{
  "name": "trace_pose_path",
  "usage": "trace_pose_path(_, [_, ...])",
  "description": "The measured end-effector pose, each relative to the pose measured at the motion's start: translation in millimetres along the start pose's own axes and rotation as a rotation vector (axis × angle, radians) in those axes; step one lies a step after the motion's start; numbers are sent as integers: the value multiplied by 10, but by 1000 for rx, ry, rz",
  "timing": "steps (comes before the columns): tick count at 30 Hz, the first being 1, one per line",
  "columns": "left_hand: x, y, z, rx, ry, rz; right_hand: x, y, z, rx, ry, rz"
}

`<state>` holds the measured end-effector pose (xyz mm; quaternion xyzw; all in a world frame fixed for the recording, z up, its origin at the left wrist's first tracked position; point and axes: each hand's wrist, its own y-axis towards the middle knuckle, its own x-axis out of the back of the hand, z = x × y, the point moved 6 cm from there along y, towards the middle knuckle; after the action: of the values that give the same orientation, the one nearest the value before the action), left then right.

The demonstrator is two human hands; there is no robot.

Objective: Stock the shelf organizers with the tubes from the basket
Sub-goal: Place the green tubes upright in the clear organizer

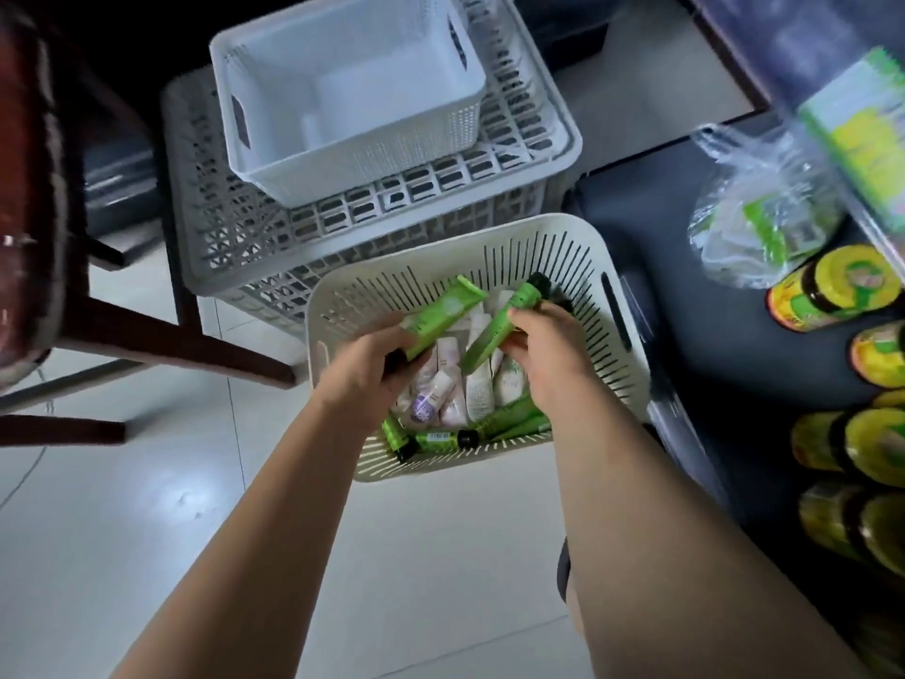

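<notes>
Two green tubes (440, 313) (over the basket (489, 227)): left hand (377, 365) grips one, right hand (543, 340) another.

Pale tubes (477, 384) lie partly buried; the blurred jars (832, 296) seem illegibly labelled.

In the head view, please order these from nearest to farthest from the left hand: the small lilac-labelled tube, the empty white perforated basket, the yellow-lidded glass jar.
1. The small lilac-labelled tube, in the cream slotted basket, just below the left hand.
2. The empty white perforated basket, behind, atop the grey crate.
3. The yellow-lidded glass jar, far right on the dark shelf.
</notes>
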<state>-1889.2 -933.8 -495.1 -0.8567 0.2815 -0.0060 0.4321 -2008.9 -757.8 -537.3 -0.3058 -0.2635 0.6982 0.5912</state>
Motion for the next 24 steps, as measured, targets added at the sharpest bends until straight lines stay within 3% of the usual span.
trace_pose_path(5, [-337,-373,169,123,-159,121,150,-385,351,8,190,80])
trace_pose_path(10, [-802,-680,87,153,-378,326,319,-767,896,146,77,125])
trace_pose_path(13, [-1115,-912,12,110,-316,452,462,-1024,1154,203,47,149])
trace_pose_path(17, [-1509,-1343,-129,-74,-70,678,604,-1393,1428,269,59,164])
trace_pose_path(24, [-1710,-1836,-212,-202,38,698,796,-2005,1695,448,3,116])
